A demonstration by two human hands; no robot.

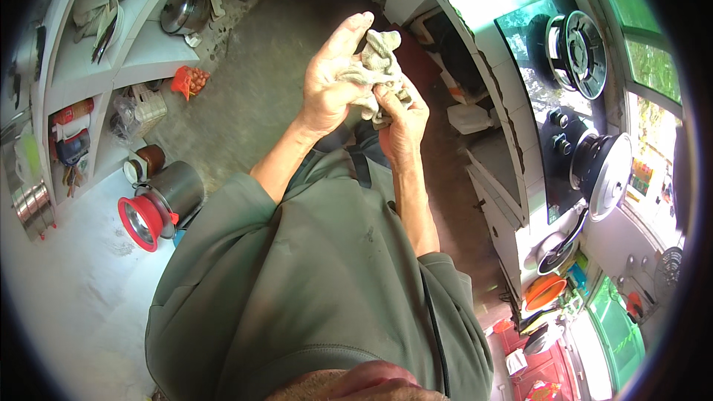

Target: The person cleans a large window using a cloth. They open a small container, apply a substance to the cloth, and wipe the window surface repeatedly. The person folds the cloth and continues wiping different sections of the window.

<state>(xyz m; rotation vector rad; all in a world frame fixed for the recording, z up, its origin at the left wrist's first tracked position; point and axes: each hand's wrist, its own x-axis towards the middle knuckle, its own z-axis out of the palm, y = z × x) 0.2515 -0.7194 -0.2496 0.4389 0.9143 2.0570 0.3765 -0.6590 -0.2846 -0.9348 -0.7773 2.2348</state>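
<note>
A crumpled, pale grey-beige cloth [381,60] is bunched between my two hands in front of my body. My left hand [327,86] has its fingers stretched out straight, with folds of the cloth lying between them and the thumb. On the other side, my right hand [405,122] pinches the lower part of the cloth, its thumb pressed on top. Some of my right fingers are hidden behind the fabric. Both hands are raised above the floor.
To the right runs a tiled counter with a black glass gas stove [557,122] and a lidded pan [610,178]. Tiled shelves [150,50] stand on the left. Below them are a red net bag [189,82] and a steel pot [177,186].
</note>
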